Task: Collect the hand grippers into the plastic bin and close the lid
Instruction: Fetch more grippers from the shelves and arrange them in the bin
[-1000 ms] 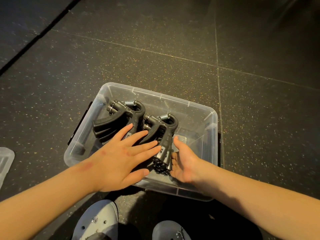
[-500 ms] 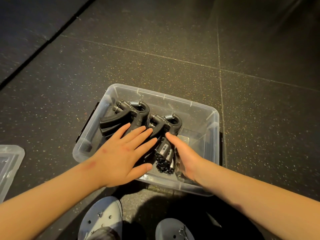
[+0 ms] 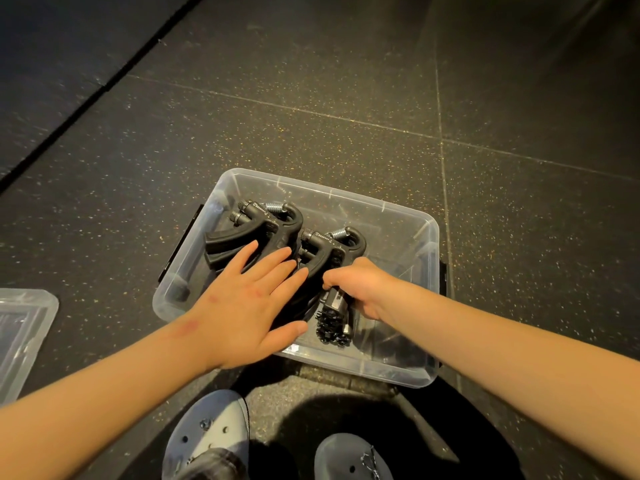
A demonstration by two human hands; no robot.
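Head view: the black, spring-topped hand grippers (image 3: 265, 221) lie in two stacks inside the clear plastic bin (image 3: 363, 367) on the dark speckled floor (image 3: 311, 98). To settle them well, press both stacks flat below the rim so the clear plastic lid (image 3: 24, 327), lying well apart at left, can seat. The left hand (image 3: 249, 306) rests flat, fingers straight, on the left stack. The right hand (image 3: 360, 285) curls round a right-stack handle.

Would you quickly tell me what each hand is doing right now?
Left hand: open, resting flat on the hand grippers.
Right hand: curled, gripping the hand grippers' handles.
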